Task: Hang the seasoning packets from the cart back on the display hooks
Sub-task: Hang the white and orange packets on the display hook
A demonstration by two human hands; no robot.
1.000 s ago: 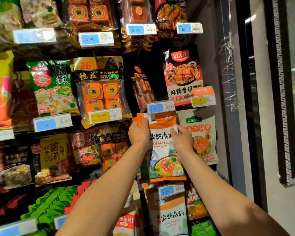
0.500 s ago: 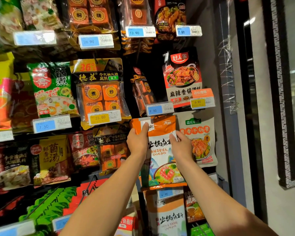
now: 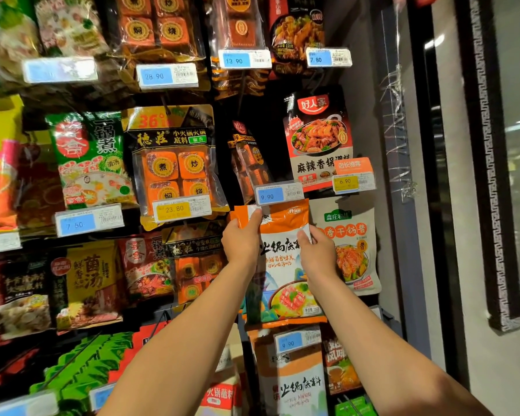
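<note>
We hold the orange seasoning packet (image 3: pixel 282 259) at centre, just under the 9.90 price tag (image 3: pixel 278 194) at twelve o'clock, left hand (image 3: pixel 242 244) and right hand (image 3: pixel 317 253) pinching its upper corners, so we should probably level its top before sliding it on.

Single head view, close, facing display wall (image 3: pixel 168 163).

Dark display rack (image 3: pixel 222 115) w/ price tags, grey wall (image 3: pixel 454 205), black-framed window (image 3: pixel 481 175) on right.
</note>
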